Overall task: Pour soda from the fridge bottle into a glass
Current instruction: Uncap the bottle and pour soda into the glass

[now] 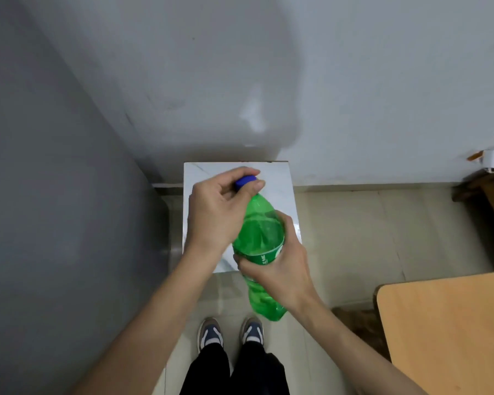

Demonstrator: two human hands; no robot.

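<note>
Fingers of your left hand (217, 212) pinch the blue cap (245, 181); your right hand (280, 266) wraps the green soda bottle (258, 238), held above the white stand (200, 172), neck tilted away from you.

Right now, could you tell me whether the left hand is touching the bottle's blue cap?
Touching. The head view shows the left hand with its thumb and fingers closed around the blue cap of the green bottle.
</note>
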